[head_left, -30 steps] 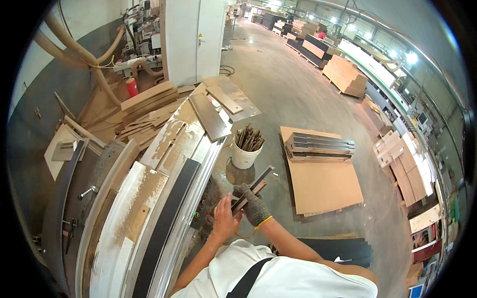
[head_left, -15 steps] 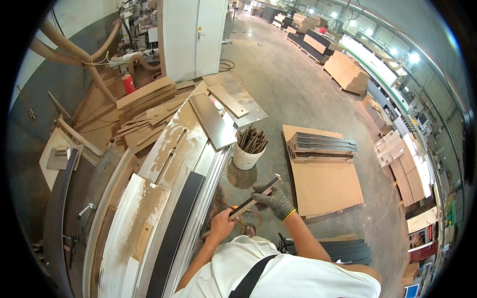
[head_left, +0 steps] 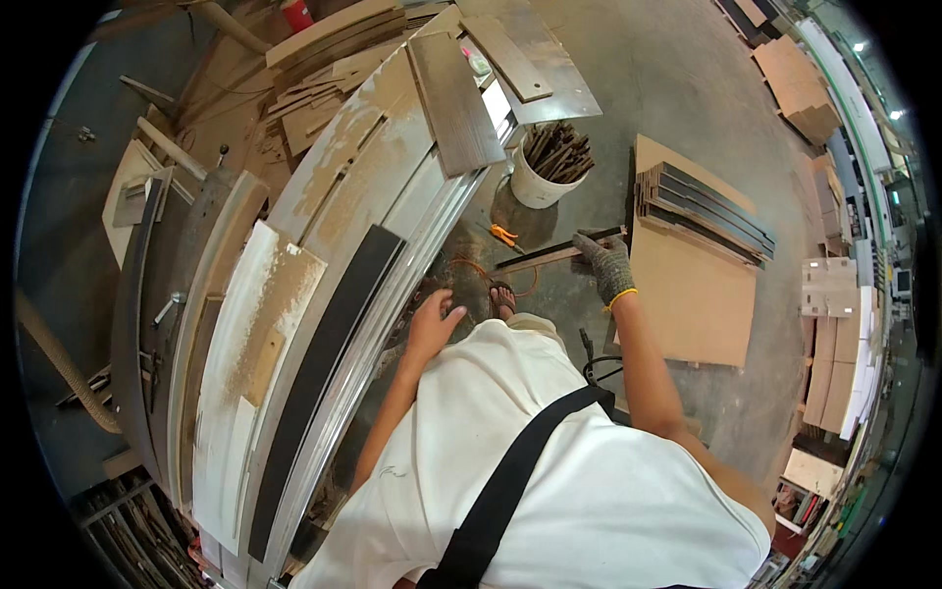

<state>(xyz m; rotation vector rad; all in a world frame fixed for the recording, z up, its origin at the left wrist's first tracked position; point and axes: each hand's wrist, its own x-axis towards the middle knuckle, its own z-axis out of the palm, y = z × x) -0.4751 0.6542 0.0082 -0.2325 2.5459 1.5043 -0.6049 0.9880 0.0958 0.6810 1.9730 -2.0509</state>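
My right hand [head_left: 605,267], in a grey knit glove with a yellow cuff, grips a narrow dark-faced board strip [head_left: 549,257] near its right end. The strip points out to the left above the floor, its pale edge showing. My left hand [head_left: 432,324] is bare and off the strip, thumb and fingers apart, beside the metal edge of the saw table [head_left: 378,304]. On that table lies a long dark board [head_left: 329,393]. To the right of my gloved hand, similar dark strips [head_left: 702,211] lie stacked on a brown board pile [head_left: 692,314].
A white bucket [head_left: 538,188] full of wood offcuts stands ahead. An orange-handled tool [head_left: 504,235] and an orange hose [head_left: 530,285] are on the floor by my foot. Loose boards [head_left: 456,108] lie across the table's far end. Further board stacks [head_left: 800,88] line the right.
My left hand has let go of the strip and moved left. My right hand has carried the strip rightward, toward the stacked strips. The view has tilted down.
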